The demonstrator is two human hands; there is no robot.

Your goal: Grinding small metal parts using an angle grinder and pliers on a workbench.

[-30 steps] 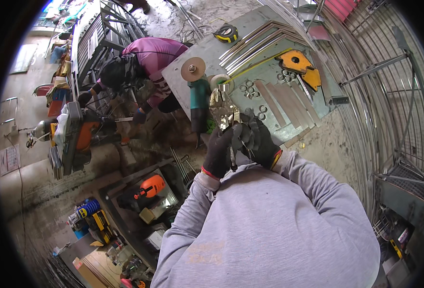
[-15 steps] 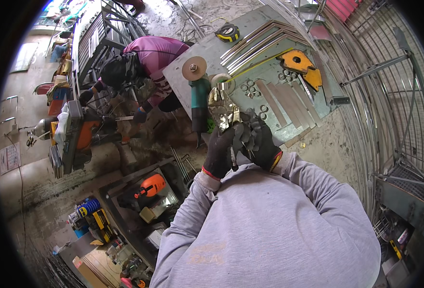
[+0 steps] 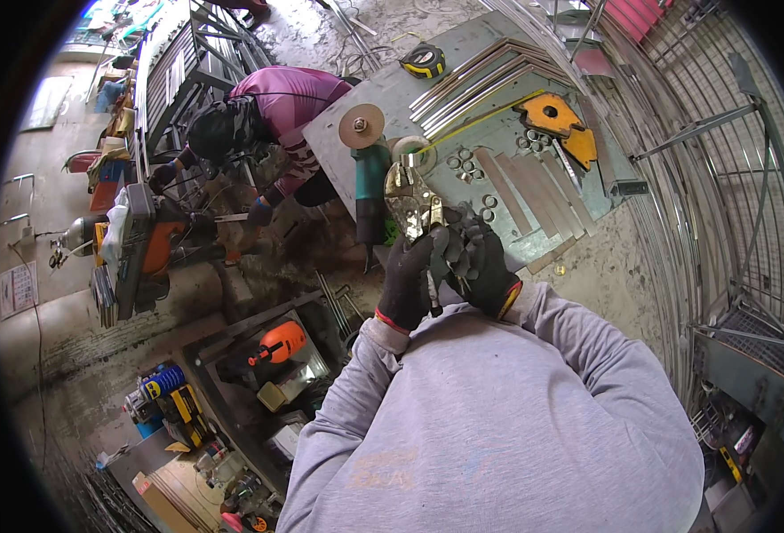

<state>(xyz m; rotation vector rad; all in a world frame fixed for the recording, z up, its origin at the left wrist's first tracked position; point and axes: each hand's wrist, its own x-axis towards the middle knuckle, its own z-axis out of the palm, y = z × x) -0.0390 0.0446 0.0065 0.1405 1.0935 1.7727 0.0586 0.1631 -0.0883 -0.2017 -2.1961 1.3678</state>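
Observation:
My left hand (image 3: pixel 407 271), in a black glove with a red cuff, is closed around locking pliers (image 3: pixel 407 200) held upright over the near edge of a grey metal table (image 3: pixel 347 98). A short shiny metal ring (image 3: pixel 410 161) sits at the jaws. Close beside it, my right hand (image 3: pixel 491 275), also gloved in black, is closed around a cluster of dark flap-like pieces (image 3: pixel 465 253); what they are I cannot make out. Just left of the pliers lies a green angle grinder (image 3: pixel 372 173) with a brown disc (image 3: pixel 361 126).
On the table lie several metal rings (image 3: pixel 465 164), flat strips (image 3: pixel 534 191), bent rods (image 3: pixel 481 80), orange magnetic squares (image 3: pixel 550 114) and a tape measure (image 3: pixel 423 61). A co-worker in pink (image 3: pixel 285 102) bends at the left. An orange bottle (image 3: pixel 281 343) stands in a bin below.
Both hands and the pliers stay almost in place. The view has shifted very slightly; nothing has been taken hold of or let go.

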